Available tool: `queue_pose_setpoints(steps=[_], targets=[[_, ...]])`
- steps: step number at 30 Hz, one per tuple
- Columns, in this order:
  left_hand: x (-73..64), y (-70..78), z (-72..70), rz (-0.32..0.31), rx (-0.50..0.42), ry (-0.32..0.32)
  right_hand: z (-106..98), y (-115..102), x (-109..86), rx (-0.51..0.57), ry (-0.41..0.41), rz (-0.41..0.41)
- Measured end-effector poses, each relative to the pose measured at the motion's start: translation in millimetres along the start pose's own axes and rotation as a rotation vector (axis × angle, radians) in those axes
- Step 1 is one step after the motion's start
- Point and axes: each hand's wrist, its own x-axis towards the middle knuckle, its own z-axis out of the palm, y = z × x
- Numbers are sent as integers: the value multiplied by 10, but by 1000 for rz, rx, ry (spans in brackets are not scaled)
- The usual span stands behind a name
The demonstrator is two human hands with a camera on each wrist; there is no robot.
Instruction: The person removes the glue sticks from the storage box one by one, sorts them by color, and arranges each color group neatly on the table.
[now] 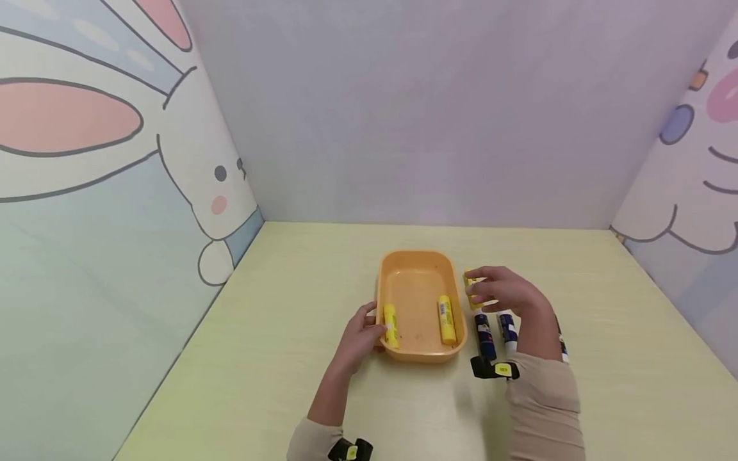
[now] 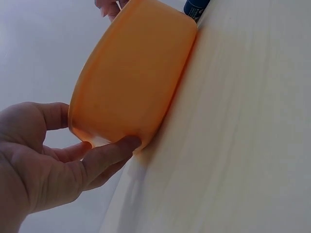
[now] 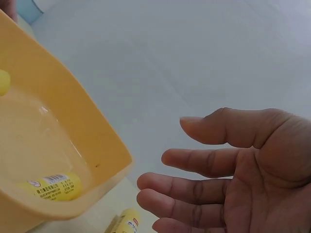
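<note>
Tray (image 1: pixel 416 301), orange, plastic: centre of the head view, on a pale table (image 1: pixel 628 307).

Left hand (image 1: pixel 356 340): grips the tray's near left corner, thumb at the rim, fingers curled against the outside.

Right hand (image 1: pixel 508 291): right of centre, fingers spread and nearly straight, palm bare, holding nothing; partly in front of the loose stick.

First yellow stick (image 1: pixel 391 326): inside the tray, along its left wall; print too small to read.

Second yellow stick (image 1: pixel 446 320): inside the tray, along its right wall. The right wrist view, lower left, shows a barcode and several lines of fine dark characters, too blurred to transcribe.

Loose stick (image 3: pixel 127 222): yellow, on the table right of the tray; lower middle of the right wrist view, with a small red mark and blue lettering, illegible.

Dark blue sticks, two (image 1: pixel 485 336) (image 1: pixel 508 328): lower right of the tray, white portions on their labels, wording unreadable. A third dark stick (image 1: pixel 562 339), white-marked, is mostly hidden behind the right wrist.

Wrist strap (image 1: pixel 494 369): black, yellow tag, dark lettering, indistinct.
</note>
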Motion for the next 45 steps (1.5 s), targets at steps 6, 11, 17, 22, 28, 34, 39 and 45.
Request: queue_pose_setpoints(steps=[6, 11, 17, 22, 28, 34, 39, 45], targets=[[-2, -10, 4, 5, 6, -5, 77, -67, 98, 3, -44, -17], [8, 0, 5, 4, 12, -14, 188, -115, 191, 5, -82, -38], [-115, 173, 7, 25, 23, -25, 339, -155, 318, -34, -81, -8], [-82, 138, -5, 26, 13, -37, 421, -183, 400, -79, -62, 28], [24, -11, -8, 18, 7, -36, 484, -192, 475, -108, -60, 56], [8, 5, 4, 4, 15, -27, 552, -180, 605, -89, -61, 107], [25, 4, 0, -3, 26, -18, 566, -138, 711, -11, -57, 113], [39, -8, 2, -7, 31, -21, 559, -80, 801, 50, -85, 83]])
